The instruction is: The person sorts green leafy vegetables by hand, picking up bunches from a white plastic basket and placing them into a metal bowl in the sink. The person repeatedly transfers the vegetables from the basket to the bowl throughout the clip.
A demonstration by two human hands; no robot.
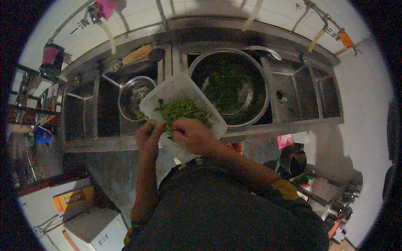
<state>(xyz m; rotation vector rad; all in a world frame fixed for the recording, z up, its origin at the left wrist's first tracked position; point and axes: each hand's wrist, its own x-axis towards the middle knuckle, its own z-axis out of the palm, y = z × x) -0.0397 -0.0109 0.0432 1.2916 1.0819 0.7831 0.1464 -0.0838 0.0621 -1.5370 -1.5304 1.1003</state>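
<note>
White basket [180, 85]: leafy greens [182, 108] heaped inside. At its near end, left hand [147, 133] fingers pinched on greens; right hand [190, 133] fingers curled, hold unclear. Right of basket: large bowl [256, 91], dark greens [224, 90] inside.

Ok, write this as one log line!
left hand: at greens | right hand: curled at greens | white basket: holds greens | large metal bowl: right of basket, more greens inside

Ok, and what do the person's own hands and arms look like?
The left hand and right hand look ungloved, the forearms bare. The right sleeve is dark with a yellow-brown patch; image grain hides finer detail.
</note>
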